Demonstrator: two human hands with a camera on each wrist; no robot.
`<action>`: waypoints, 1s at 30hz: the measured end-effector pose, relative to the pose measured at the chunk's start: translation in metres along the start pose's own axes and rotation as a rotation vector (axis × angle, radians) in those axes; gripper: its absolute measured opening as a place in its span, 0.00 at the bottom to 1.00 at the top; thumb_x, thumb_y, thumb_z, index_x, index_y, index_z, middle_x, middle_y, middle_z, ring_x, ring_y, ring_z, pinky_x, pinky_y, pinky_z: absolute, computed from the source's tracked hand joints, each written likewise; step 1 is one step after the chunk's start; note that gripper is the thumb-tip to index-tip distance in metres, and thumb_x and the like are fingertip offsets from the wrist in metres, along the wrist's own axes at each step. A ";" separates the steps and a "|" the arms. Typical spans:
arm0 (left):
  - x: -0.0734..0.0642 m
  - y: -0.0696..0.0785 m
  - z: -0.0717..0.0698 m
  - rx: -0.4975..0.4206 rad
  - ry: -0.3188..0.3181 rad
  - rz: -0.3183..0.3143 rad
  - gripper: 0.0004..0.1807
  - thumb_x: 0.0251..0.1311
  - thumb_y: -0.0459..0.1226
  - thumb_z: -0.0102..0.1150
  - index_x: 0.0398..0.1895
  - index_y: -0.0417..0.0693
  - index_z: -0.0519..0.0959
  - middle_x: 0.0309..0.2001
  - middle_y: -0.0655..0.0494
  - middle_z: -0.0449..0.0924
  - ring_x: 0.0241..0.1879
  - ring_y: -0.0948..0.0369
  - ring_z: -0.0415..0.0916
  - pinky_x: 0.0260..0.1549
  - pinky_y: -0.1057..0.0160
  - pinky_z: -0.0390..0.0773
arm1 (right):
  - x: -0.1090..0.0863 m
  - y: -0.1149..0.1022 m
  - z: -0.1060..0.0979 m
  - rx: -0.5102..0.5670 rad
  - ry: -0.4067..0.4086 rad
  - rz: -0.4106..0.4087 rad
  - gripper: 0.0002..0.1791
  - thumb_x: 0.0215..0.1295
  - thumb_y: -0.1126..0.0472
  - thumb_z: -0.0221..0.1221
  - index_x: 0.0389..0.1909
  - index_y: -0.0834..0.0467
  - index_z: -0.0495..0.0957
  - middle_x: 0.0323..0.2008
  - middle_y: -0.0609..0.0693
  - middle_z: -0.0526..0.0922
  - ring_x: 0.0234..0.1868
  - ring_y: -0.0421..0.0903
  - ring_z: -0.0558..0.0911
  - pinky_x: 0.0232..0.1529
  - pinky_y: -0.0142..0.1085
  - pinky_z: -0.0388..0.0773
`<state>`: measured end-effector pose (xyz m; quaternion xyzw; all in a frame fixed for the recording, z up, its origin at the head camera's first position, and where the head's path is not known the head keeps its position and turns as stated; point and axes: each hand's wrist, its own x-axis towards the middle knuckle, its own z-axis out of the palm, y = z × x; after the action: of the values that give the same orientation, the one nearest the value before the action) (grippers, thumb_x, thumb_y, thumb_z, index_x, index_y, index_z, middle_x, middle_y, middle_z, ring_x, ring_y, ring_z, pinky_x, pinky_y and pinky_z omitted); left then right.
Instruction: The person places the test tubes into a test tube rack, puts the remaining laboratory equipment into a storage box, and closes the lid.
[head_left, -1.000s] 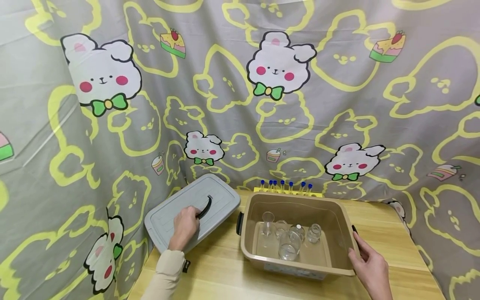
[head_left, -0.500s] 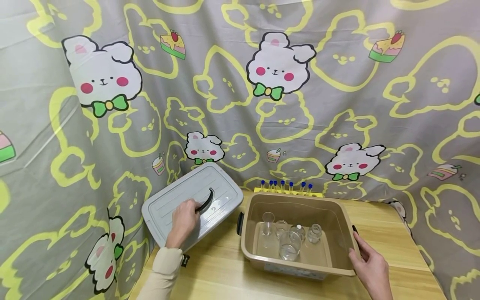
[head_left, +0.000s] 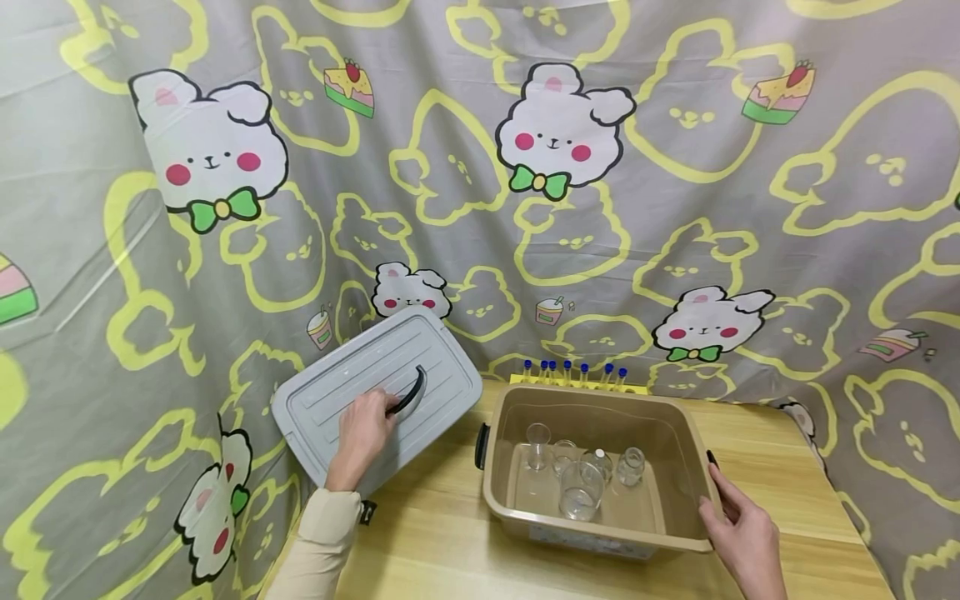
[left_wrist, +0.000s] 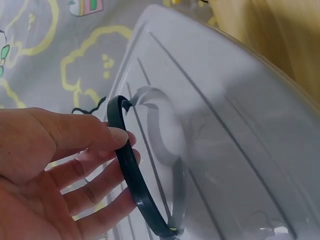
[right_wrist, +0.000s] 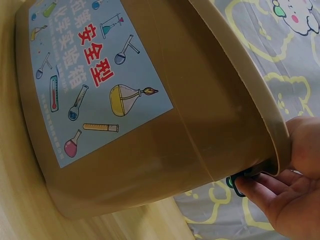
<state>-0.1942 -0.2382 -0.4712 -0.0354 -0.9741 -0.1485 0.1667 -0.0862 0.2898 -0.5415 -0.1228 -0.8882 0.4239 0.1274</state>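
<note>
My left hand (head_left: 363, 437) holds the black handle (head_left: 411, 396) of a grey lid (head_left: 450, 371), which is raised and tilted beside the bin. The left wrist view shows thumb and fingers pinching that curved handle (left_wrist: 137, 185). On the table stands a brown plastic storage bin (head_left: 637, 417), its top uncovered. My right hand (head_left: 746, 529) grips its right rim, and in the right wrist view the fingers (right_wrist: 260, 192) reach under the rim to a dark latch (right_wrist: 237, 184). Clear glassware lies inside: a large beaker (head_left: 580, 492), a small bottle (head_left: 632, 467) and several other pieces.
Behind the bin, a yellow rack (head_left: 517, 380) holds several blue-capped tubes (head_left: 567, 371). A black latch (head_left: 482, 446) sticks out at the bin's left side. The wooden table (head_left: 435, 542) meets a patterned curtain (head_left: 465, 233) at the back and left.
My left hand has moved slightly left and up with the lid, which tilts more steeply, its face turned toward the head camera. The right hand and the bin have stayed in place.
</note>
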 end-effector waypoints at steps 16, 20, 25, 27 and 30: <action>0.000 0.007 -0.009 -0.055 -0.022 0.003 0.15 0.51 0.21 0.65 0.40 0.43 0.90 0.36 0.50 0.86 0.38 0.44 0.83 0.31 0.46 0.83 | -0.001 0.001 0.001 0.018 0.011 0.006 0.28 0.65 0.64 0.63 0.67 0.64 0.75 0.53 0.67 0.82 0.34 0.06 0.65 0.29 0.12 0.69; 0.002 0.011 -0.014 -0.072 -0.002 0.029 0.15 0.51 0.21 0.65 0.40 0.42 0.90 0.36 0.49 0.86 0.39 0.43 0.83 0.34 0.45 0.83 | -0.001 0.002 0.001 0.018 0.014 -0.003 0.28 0.65 0.64 0.63 0.67 0.64 0.75 0.52 0.68 0.82 0.33 0.06 0.65 0.29 0.13 0.68; 0.005 0.019 -0.023 -0.102 0.018 0.075 0.14 0.51 0.20 0.67 0.39 0.40 0.89 0.36 0.49 0.86 0.40 0.45 0.84 0.38 0.45 0.84 | -0.002 0.000 0.001 0.017 0.022 0.000 0.28 0.65 0.64 0.64 0.67 0.64 0.76 0.51 0.67 0.82 0.33 0.07 0.65 0.29 0.13 0.69; 0.006 0.023 -0.028 -0.112 0.031 0.109 0.14 0.50 0.20 0.68 0.39 0.39 0.89 0.37 0.48 0.86 0.40 0.45 0.84 0.38 0.46 0.84 | -0.002 0.000 0.001 0.015 0.028 0.001 0.28 0.65 0.65 0.63 0.66 0.64 0.76 0.51 0.67 0.82 0.33 0.07 0.65 0.29 0.13 0.69; 0.008 0.028 -0.034 -0.124 0.055 0.153 0.15 0.47 0.19 0.69 0.39 0.39 0.89 0.36 0.47 0.86 0.39 0.46 0.84 0.39 0.46 0.84 | -0.001 -0.001 0.001 0.011 0.028 -0.007 0.28 0.65 0.64 0.63 0.66 0.64 0.76 0.51 0.67 0.82 0.33 0.07 0.66 0.28 0.13 0.70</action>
<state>-0.1876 -0.2217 -0.4304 -0.1160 -0.9525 -0.1964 0.2017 -0.0855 0.2884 -0.5414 -0.1247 -0.8846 0.4264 0.1419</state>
